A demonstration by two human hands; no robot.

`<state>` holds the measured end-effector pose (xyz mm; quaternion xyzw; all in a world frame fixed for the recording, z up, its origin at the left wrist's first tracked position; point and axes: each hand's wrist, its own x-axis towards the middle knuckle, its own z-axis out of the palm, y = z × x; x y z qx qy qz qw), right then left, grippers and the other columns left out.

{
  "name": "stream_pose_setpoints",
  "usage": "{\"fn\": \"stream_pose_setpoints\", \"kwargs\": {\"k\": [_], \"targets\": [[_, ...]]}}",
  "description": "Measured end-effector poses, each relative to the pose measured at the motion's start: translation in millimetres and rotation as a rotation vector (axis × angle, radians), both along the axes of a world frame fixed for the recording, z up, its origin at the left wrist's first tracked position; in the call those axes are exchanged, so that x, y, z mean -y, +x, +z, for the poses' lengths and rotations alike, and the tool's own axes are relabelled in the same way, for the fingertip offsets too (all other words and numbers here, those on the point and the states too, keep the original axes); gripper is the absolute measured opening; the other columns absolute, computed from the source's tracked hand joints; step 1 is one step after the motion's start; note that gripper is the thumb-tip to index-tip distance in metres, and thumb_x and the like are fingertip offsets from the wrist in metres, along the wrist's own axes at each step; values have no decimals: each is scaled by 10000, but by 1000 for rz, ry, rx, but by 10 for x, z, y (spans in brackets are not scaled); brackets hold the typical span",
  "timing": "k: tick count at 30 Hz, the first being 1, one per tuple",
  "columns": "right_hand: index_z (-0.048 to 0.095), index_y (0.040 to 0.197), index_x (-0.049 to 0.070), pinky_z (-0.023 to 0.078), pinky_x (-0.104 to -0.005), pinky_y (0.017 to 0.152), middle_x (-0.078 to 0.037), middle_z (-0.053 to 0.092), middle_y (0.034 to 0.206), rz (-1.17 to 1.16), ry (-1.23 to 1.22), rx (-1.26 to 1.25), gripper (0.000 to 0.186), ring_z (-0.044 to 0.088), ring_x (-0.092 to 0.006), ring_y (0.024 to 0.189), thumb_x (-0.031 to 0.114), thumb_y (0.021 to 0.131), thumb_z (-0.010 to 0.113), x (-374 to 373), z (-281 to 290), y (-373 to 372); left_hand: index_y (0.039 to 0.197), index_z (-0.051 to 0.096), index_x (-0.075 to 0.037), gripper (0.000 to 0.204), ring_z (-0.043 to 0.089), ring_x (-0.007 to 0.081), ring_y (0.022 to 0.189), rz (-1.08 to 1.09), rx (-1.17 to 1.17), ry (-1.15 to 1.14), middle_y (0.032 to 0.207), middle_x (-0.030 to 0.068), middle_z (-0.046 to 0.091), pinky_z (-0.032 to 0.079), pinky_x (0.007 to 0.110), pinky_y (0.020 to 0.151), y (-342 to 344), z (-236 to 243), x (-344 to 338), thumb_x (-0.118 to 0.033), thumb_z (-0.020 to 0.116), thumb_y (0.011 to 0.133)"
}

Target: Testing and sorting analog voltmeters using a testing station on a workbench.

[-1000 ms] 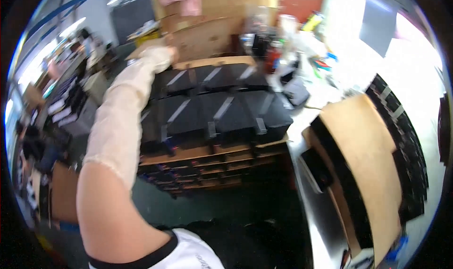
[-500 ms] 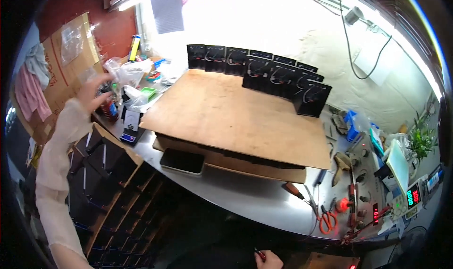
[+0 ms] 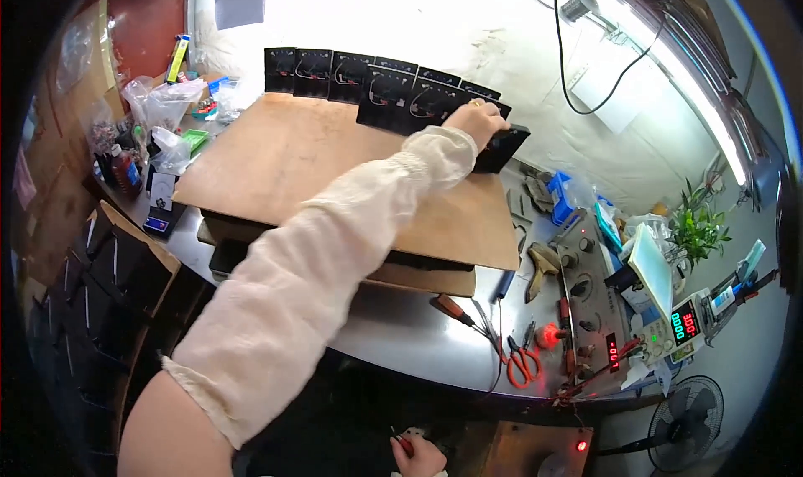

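Black box (image 3: 503, 153) stands at the far right of the tan board (image 3: 276, 163), its top edge under the left hand (image 3: 477, 124). The fingers are curled over that edge and appear to be gripping it; the thumb's hold is hidden. More black boxes (image 3: 381, 109), with thin wires on their faces, stand just beyond and to the left, very close to it. The right hand, (image 3: 425, 459) low at the near edge, is wrapped round a small red-handled tool (image 3: 405, 445), well apart from the boxes. To handle the box well, a pinch on its solid edge seems better than pressure on its face, where loose wiring could snag. A steady wrist should spare the neighbours a knock, and the long sleeve (image 3: 326, 226) needs keeping off the board's near edge.
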<state>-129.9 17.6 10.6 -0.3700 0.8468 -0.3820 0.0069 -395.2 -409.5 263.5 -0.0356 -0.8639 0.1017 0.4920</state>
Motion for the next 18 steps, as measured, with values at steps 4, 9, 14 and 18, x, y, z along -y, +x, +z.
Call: {"fn": "stream_pose_setpoints", "kwargs": {"k": [4,9,14,18], "targets": [[695,869,112,520,-393,603,-132,677,749,-141,110,25,142,655,-315,647,226,815,760,-428,-180,1,942,728,-145,238,595,231,987,-198,91,-181,944,24,637,500,339,861,1009,-120,-452,-55,669,730],[664,789,59,467,-376,555,-88,591,647,-161,156,-95,164,575,-282,590,148,734,790,-498,-83,-254,1054,714,-129,300,561,229,1075,-113,123,-197,1143,34,611,408,444,991,2132,-530,-765,-198,717,762],[660,829,47,459,-364,586,-98,604,716,-89,26,-103,161,575,-274,631,108,750,786,32,368,-380,1437,388,-126,881,432,331,1280,-21,-35,348,1386,141,462,316,492,1077,2239,-541,-665,-306,828,696],[672,881,21,471,-338,578,-112,614,749,-34,-107,-46,189,577,-257,635,120,776,793,402,648,-244,1536,108,-63,1189,491,393,1228,-323,140,967,1338,268,464,390,452,1051,2103,-852,-323,-279,878,657]]}}
